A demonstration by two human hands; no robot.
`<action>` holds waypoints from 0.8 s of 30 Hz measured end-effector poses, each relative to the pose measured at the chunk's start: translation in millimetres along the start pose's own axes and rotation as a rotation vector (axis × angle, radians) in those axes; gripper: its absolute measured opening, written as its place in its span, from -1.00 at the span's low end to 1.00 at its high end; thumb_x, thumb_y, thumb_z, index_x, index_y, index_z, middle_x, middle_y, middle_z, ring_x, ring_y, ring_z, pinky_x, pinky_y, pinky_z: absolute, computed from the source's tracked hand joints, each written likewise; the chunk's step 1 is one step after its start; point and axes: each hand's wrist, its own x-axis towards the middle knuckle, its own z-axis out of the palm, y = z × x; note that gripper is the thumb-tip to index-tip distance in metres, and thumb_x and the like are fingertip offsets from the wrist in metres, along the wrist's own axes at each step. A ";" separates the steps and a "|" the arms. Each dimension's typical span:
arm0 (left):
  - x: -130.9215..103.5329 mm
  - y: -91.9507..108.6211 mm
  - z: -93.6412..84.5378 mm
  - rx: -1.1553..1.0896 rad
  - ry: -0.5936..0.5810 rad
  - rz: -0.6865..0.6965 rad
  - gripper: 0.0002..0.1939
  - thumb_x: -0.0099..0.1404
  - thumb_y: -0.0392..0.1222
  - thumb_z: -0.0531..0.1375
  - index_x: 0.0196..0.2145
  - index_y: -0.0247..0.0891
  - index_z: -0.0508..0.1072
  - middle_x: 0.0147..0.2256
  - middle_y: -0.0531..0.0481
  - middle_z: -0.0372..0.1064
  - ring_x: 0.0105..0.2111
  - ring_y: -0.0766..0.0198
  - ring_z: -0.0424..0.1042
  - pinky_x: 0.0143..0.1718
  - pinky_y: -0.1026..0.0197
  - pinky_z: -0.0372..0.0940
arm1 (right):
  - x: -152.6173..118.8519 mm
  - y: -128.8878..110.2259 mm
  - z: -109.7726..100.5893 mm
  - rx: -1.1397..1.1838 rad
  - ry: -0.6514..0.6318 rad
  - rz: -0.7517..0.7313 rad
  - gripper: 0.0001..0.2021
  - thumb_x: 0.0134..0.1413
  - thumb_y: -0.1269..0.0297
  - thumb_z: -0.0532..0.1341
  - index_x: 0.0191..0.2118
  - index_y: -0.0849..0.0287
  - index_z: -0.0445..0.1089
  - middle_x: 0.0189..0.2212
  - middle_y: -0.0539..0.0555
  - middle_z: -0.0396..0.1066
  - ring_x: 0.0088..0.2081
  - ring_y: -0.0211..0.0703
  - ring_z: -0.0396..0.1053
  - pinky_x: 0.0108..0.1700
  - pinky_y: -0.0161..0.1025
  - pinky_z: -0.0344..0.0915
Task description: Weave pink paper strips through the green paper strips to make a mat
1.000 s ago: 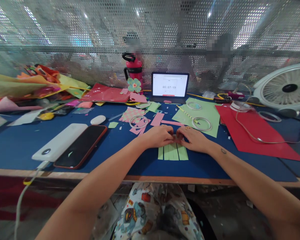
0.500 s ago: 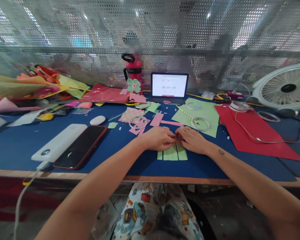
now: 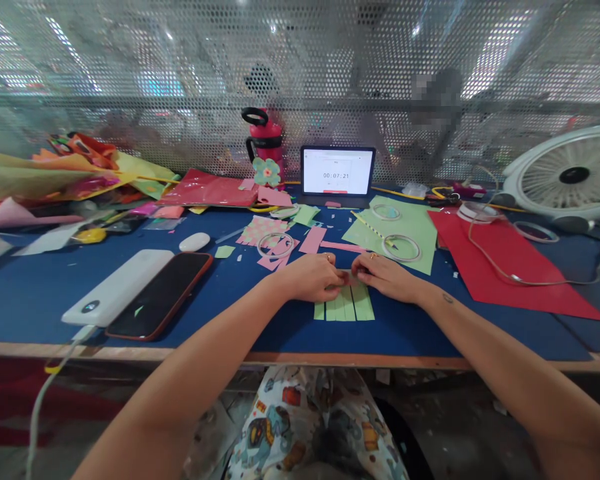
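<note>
A light green paper [image 3: 347, 308], cut by slits into several strips, lies flat on the blue mat near the table's front. My left hand [image 3: 316, 276] is closed at its upper left, curled fingers pressed together on the paper. Opposite it, my right hand [image 3: 389, 276] bends its fingers down onto the upper right part, thumb and fingertips drawn together. Something pinkish shows faintly between the fingertips, too small to name. The paper's upper edge is mostly covered by my hands. Just beyond them lie a pink paper strip [image 3: 343, 247] and a wider pink piece [image 3: 313, 240].
Two tape rolls [image 3: 419, 248] [image 3: 276, 256] sit beyond my hands, one on a green sheet [image 3: 425, 223]. To the left are a phone [image 3: 163, 293], a power bank [image 3: 123, 283] and a mouse [image 3: 195, 241]. Red paper [image 3: 510, 280] and a fan [image 3: 570, 175] are right.
My fingertips have moved slightly apart, showing a little more of the paper between them. The green paper stays in place. The timer on the screen has advanced.
</note>
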 end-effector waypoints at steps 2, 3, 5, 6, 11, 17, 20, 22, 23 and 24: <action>0.2 -0.6 0.1 -0.006 0.000 0.006 -0.79 0.20 -0.26 0.06 -0.39 -0.27 0.50 -0.44 -0.01 0.47 -0.41 0.26 0.29 -0.27 0.22 0.18 | -0.4 -0.1 -1.6 0.012 0.002 -0.006 -0.89 0.16 0.33 -0.04 -0.26 0.13 0.20 -0.36 0.04 0.29 -0.28 -0.15 0.21 -0.22 -0.21 0.13; 0.3 -0.8 0.1 -0.010 0.001 0.008 -0.79 0.20 -0.26 0.06 -0.40 -0.27 0.50 -0.45 -0.01 0.47 -0.41 0.26 0.29 -0.26 0.22 0.18 | -0.6 -0.1 -1.8 0.015 0.006 -0.010 -0.90 0.15 0.33 -0.02 -0.26 0.14 0.21 -0.36 0.04 0.29 -0.28 -0.16 0.21 -0.23 -0.22 0.13; 0.2 -0.8 -0.4 -0.018 0.000 0.006 -0.79 0.20 -0.26 0.06 -0.42 -0.27 0.50 -0.46 0.00 0.47 -0.41 0.27 0.28 -0.27 0.23 0.18 | -1.0 -0.1 -1.5 0.010 0.013 -0.026 -0.91 0.13 0.34 0.01 -0.25 0.14 0.21 -0.36 0.04 0.30 -0.28 -0.16 0.22 -0.23 -0.23 0.14; 0.1 -0.6 -0.9 -0.020 -0.002 0.003 -0.79 0.20 -0.25 0.06 -0.44 -0.26 0.50 -0.46 0.00 0.46 -0.42 0.27 0.28 -0.27 0.23 0.18 | -1.1 -0.1 -1.1 0.002 0.018 -0.037 -0.91 0.11 0.34 0.02 -0.25 0.14 0.20 -0.36 0.04 0.30 -0.29 -0.16 0.23 -0.23 -0.23 0.14; -0.1 2.0 -4.2 0.022 0.000 -0.003 -0.79 0.21 -0.21 0.07 -0.37 -0.25 0.51 -0.39 0.01 0.47 -0.38 0.24 0.29 -0.32 0.22 0.18 | -0.7 1.9 2.4 -0.065 0.037 -0.082 -0.88 0.04 0.35 0.06 -0.24 0.15 0.20 -0.37 0.06 0.29 -0.31 -0.13 0.21 -0.24 -0.22 0.14; -0.4 4.7 -3.3 0.096 0.003 0.006 -0.76 0.22 -0.20 0.05 -0.33 -0.25 0.51 -0.30 -0.03 0.45 -0.29 0.18 0.31 -0.34 0.20 0.20 | -0.4 2.9 4.4 -0.097 0.046 -0.089 -0.86 0.05 0.29 0.06 -0.23 0.16 0.19 -0.37 0.07 0.30 -0.31 -0.13 0.22 -0.25 -0.22 0.13; -0.9 4.4 -2.5 0.088 -0.015 -0.008 -0.76 0.21 -0.19 0.05 -0.40 -0.24 0.51 -0.34 -0.04 0.45 -0.28 0.18 0.31 -0.37 0.20 0.19 | -2.0 -2.4 1.7 -0.132 0.047 -0.079 -0.84 0.03 0.31 0.06 -0.22 0.17 0.21 -0.36 0.07 0.30 -0.30 -0.14 0.23 -0.28 -0.24 0.12; -0.9 3.8 -2.6 0.066 -0.036 -0.027 -0.77 0.20 -0.18 0.07 -0.46 -0.23 0.51 -0.38 -0.02 0.45 -0.30 0.18 0.30 -0.37 0.21 0.18 | -2.8 -6.2 -0.3 -0.169 0.058 -0.076 -0.85 0.01 0.31 0.07 -0.24 0.16 0.23 -0.37 0.06 0.31 -0.31 -0.15 0.24 -0.29 -0.25 0.10; -0.9 3.6 -2.8 0.053 -0.041 -0.037 -0.77 0.19 -0.18 0.08 -0.47 -0.23 0.51 -0.40 -0.02 0.45 -0.31 0.18 0.30 -0.37 0.21 0.18 | -2.9 -7.4 -1.1 -0.187 0.068 -0.076 -0.86 0.01 0.31 0.07 -0.26 0.16 0.24 -0.38 0.06 0.32 -0.31 -0.15 0.24 -0.29 -0.25 0.09; -0.9 3.3 -3.1 0.039 -0.041 -0.044 -0.77 0.18 -0.18 0.08 -0.47 -0.23 0.52 -0.41 -0.01 0.45 -0.31 0.18 0.30 -0.36 0.21 0.18 | -2.8 -7.9 -1.5 -0.198 0.076 -0.079 -0.88 0.01 0.30 0.08 -0.28 0.16 0.24 -0.39 0.06 0.32 -0.31 -0.15 0.24 -0.29 -0.25 0.08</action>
